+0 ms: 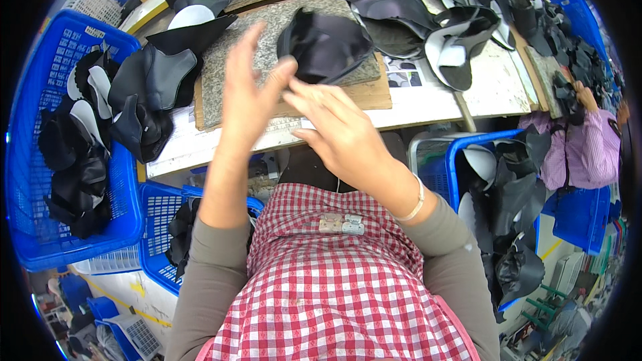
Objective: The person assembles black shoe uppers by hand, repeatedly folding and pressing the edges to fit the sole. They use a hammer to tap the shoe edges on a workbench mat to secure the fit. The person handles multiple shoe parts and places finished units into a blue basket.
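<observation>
A black leather shoe upper (328, 47), smeared by motion, is on or just above a speckled stone slab (267, 23). My left hand (246, 87) is to the left of it, its fingers stretched up and its thumb pointing at the upper. Nothing shows in that hand. Just below the upper is my right hand (342, 127), its fingers extended to the left and its thumb apart. Its fingertips come close to my left thumb; whether they touch is blurred. I see no object in the right hand.
The slab lies on a wooden board (364, 95) on the white table (234, 140). More black uppers (394, 13) lie beyond. Blue baskets (127, 207) of black pieces stand at left and right (457, 160). A person in a pink striped shirt (582, 150) works at the far right.
</observation>
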Action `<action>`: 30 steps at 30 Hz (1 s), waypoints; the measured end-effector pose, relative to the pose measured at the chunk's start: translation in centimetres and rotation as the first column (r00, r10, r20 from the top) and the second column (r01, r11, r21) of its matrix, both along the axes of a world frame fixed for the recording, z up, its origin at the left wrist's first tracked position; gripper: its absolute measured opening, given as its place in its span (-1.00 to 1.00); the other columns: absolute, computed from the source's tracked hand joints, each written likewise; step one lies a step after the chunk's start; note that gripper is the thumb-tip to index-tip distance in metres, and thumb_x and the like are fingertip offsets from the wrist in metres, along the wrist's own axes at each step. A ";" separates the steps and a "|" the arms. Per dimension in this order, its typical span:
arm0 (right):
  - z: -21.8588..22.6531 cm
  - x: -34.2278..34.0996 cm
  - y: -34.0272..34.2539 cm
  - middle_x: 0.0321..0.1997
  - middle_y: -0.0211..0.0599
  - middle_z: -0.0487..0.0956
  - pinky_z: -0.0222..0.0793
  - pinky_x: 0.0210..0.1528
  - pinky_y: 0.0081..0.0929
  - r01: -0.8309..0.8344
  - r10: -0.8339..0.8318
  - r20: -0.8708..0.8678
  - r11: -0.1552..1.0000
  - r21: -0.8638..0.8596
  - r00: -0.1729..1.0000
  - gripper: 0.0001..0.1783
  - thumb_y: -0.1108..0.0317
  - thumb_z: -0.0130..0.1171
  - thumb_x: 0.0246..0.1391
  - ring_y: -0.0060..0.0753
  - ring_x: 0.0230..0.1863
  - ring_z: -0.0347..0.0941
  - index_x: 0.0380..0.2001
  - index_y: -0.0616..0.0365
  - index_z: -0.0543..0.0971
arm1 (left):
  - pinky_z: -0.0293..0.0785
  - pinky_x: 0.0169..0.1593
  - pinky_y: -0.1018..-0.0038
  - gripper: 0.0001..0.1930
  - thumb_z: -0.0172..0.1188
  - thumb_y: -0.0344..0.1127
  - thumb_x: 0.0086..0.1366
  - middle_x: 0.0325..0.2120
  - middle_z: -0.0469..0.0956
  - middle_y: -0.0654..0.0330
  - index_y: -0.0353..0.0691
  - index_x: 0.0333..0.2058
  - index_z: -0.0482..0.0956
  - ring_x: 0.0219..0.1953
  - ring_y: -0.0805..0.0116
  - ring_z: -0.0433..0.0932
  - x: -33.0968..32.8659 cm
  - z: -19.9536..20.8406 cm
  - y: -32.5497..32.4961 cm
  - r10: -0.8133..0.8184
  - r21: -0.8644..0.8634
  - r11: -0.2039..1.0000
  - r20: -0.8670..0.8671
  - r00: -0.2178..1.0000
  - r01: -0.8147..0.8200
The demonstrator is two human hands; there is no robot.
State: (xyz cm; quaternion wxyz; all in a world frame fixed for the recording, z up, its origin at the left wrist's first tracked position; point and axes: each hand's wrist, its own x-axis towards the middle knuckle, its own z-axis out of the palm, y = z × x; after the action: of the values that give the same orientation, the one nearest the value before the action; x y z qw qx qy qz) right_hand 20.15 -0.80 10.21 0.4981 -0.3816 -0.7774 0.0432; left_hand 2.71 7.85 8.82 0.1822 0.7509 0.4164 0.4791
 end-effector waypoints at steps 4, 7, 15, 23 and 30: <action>-2.2 8.3 1.1 0.15 -0.14 0.64 0.41 0.23 -0.14 0.313 -0.326 0.113 0.943 0.116 0.939 -0.53 0.65 0.17 0.05 -0.04 0.15 0.54 0.07 0.15 0.64 | 0.57 0.13 0.24 -0.45 0.21 -0.44 0.38 0.14 0.51 -0.04 -0.19 0.34 0.40 0.17 0.10 0.55 -1.6 -4.9 -2.1 -0.016 -0.426 0.904 0.055 0.998 0.038; -3.4 12.4 3.4 0.33 -0.03 0.50 0.42 0.25 -0.21 0.342 -0.369 -0.026 0.883 -0.323 0.929 -0.23 0.49 0.36 0.07 0.02 0.25 0.46 0.38 0.08 0.39 | 0.66 0.03 0.34 -0.55 0.16 -0.54 0.37 0.13 0.54 -0.02 -0.25 0.24 0.50 0.12 0.17 0.60 -1.4 -3.0 -3.1 0.073 -0.218 0.974 0.026 0.997 -0.065; -3.2 8.2 6.7 0.02 -0.48 0.66 0.45 0.07 -0.30 0.154 -0.174 -0.105 0.972 -0.180 0.979 -0.63 0.29 0.54 -0.10 -0.27 0.02 0.49 -0.17 0.01 0.68 | 0.67 -0.11 0.33 -0.63 0.37 -0.53 0.23 0.01 0.62 0.01 -0.25 0.03 0.61 0.01 0.07 0.65 4.0 4.0 -3.1 -0.047 0.128 0.990 -0.061 0.997 0.054; -1.8 5.3 5.6 -0.19 -0.38 0.66 0.34 0.07 -0.32 -0.101 0.060 -0.183 0.969 -0.227 0.981 -0.71 0.29 0.48 0.00 -0.26 -0.07 0.51 -0.16 -0.01 0.71 | 0.59 -0.21 0.40 -0.65 0.40 -0.54 0.16 -0.24 0.57 0.09 -0.28 -0.08 0.56 -0.12 0.13 0.61 2.6 2.9 -3.0 -0.066 -0.047 0.997 -0.112 0.992 0.061; -1.3 3.8 4.4 -0.30 -0.21 0.65 0.49 -0.20 -0.31 -0.123 0.033 -0.256 0.932 -0.342 0.966 -0.83 0.40 0.41 0.04 -0.10 -0.25 0.59 -0.26 0.09 0.71 | 0.61 -0.28 0.47 -0.65 0.39 -0.59 0.15 -0.13 0.50 0.12 -0.28 -0.09 0.54 -0.10 0.27 0.59 1.0 4.3 -3.4 0.036 -0.028 0.999 0.011 0.999 -0.036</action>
State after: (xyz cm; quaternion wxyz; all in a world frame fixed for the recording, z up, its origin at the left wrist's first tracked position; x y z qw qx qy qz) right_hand 23.99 3.59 8.88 0.5113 -0.4254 -0.7038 0.2496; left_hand 3.73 4.42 13.09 0.1865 0.7379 0.4354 0.4807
